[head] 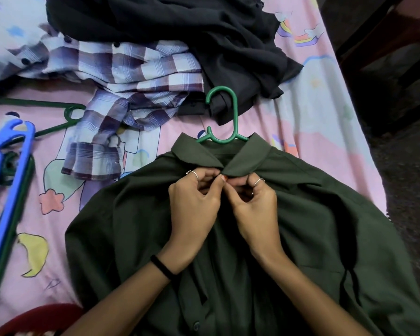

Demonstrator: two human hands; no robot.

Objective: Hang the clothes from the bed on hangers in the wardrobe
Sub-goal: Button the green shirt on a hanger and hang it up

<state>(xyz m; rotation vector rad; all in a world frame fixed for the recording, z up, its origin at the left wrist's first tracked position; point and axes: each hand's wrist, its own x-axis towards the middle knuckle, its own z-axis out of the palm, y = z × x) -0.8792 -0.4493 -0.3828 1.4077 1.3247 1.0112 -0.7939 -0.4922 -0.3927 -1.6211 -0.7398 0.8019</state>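
A dark green shirt [313, 226] lies spread on the bed, front up. A green plastic hanger [232, 112] sits inside it, its hook sticking out past the collar. My left hand [194, 202] and my right hand [252, 204] meet just under the collar, and both pinch the shirt's front edges there with curled fingers. A checked shirt [131, 76] lies crumpled farther up the bed. A black garment [180, 27] is heaped beyond it.
A blue hanger [12, 166] and a dark green hanger [46, 105] lie at the left on the pink patterned bedsheet [325, 112]. The bed's right edge drops to a dark floor [403, 185]. Something red [41, 316] shows at the bottom left.
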